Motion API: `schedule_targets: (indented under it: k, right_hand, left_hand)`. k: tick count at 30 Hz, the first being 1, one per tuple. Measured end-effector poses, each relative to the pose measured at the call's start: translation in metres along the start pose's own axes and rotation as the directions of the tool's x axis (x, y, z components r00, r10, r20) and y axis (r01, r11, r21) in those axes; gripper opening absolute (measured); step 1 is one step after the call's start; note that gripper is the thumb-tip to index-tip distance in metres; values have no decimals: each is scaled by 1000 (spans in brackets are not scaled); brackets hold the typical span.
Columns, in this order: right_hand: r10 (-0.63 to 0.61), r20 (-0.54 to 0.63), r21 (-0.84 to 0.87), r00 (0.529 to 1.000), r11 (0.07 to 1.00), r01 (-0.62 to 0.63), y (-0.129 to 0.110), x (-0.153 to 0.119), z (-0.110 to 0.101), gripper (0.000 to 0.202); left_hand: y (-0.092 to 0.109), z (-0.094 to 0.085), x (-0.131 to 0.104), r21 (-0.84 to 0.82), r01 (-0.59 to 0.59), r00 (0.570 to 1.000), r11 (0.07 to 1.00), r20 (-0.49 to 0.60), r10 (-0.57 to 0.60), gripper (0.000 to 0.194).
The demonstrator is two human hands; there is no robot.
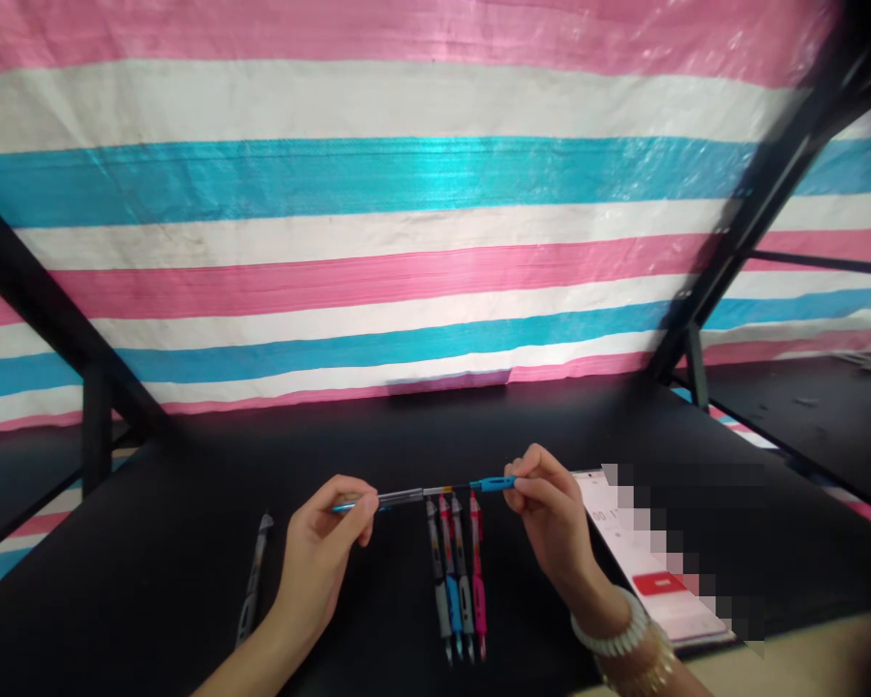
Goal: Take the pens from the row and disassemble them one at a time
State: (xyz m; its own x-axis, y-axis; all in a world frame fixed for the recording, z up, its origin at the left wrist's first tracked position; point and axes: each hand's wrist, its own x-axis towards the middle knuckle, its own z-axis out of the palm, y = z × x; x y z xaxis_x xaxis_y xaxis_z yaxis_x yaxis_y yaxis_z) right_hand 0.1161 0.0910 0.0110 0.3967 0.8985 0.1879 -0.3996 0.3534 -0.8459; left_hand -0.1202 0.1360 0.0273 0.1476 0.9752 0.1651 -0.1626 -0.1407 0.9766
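I hold a blue pen (435, 491) level above a black table (189, 523), one end in each hand. My left hand (326, 542) pinches the grey barrel end. My right hand (552, 518), with beaded bracelets on the wrist, pinches the blue grip end. The pen looks partly pulled apart in the middle, with a thin inner section showing. Right below it, several pens (457, 576) lie side by side on the table, grey, blue and pink among them.
A single grey pen (253, 581) lies left of my left hand. A white and red sheet (645, 561) rests at the right, partly blurred out. A pink, white and blue striped tarp (406, 242) hangs behind, with black frame bars (762, 194) at both sides.
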Motion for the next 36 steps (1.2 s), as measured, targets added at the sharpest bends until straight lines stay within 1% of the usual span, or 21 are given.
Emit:
schedule_targets:
  k: [3,5,6,7,9,11,13,16,18,20,22,23,25,27,28,31,32,33,36]
  right_hand:
    - [3,36,-33,999,999,-2,0,-3,1,12]
    - [10,103,-110,995,994,2,-1,-7,3,13]
    - [3,158,-175,987,984,24,0,-9,4,12]
    - [-15,223,-252,975,965,73,0,-11,5,10]
    - [-81,347,-398,934,890,225,3,-14,7,4]
    - [-147,407,-478,901,807,348,6,-15,7,4]
    - [-174,402,-510,899,773,377,9,-15,6,4]
    - [-170,362,-534,917,769,353,9,-14,4,3]
    - [-173,346,-584,922,729,356,7,-13,3,6]
    - [-181,364,-640,914,665,386,4,-13,3,18]
    - [-190,413,-649,891,624,434,0,-13,4,30]
    - [-194,438,-632,878,627,455,-1,-13,4,27]
    - [-212,464,-586,860,655,478,-2,-14,6,14]
    - [-237,459,-567,856,664,487,0,-15,6,32]
    - [-244,450,-576,859,655,488,2,-15,6,32]
    - [-239,426,-628,873,616,475,9,-14,4,10]
    - [-230,426,-642,875,605,471,10,-13,3,6]
    - [-224,430,-654,874,590,473,10,-12,3,7]
    - [-224,464,-662,857,554,504,6,-12,2,22]
  left_hand:
    - [0,1,-1,3,5,1000,1000,7,-5,22]
    - [-1,2,-2,14,8,1000,1000,21,-8,22]
    - [-1,2,-2,21,9,1000,1000,28,-9,22]
    - [-2,2,-3,24,9,999,1000,32,-10,22]
    - [-2,2,-3,15,3,1000,1000,25,-4,21]
    - [-1,2,-3,-2,2,1000,1000,8,-2,21]
    - [-1,3,-4,-10,7,1000,1000,1,-7,22]
    - [-1,4,-4,7,23,1000,1000,12,-23,23]
    - [-2,4,-4,19,31,999,999,21,-31,24]
    - [-3,3,-5,24,32,999,999,30,-33,24]
    - [-4,2,-5,17,28,999,999,38,-29,24]
    - [-4,2,-5,10,25,999,1000,38,-25,24]
    - [-3,2,-4,-8,15,1000,1000,22,-15,23]
    - [-1,2,-4,-20,8,1000,1000,-5,-8,23]
    - [-1,2,-3,-22,6,1000,1000,-16,-6,24]
    - [-2,2,-3,-17,12,1000,1000,-17,-12,24]
    - [-2,2,-2,-17,14,1000,1000,-10,-14,24]
    - [-3,2,-2,-20,16,1000,1000,-2,-16,24]
    - [-4,2,-2,-34,18,1000,999,12,-18,23]
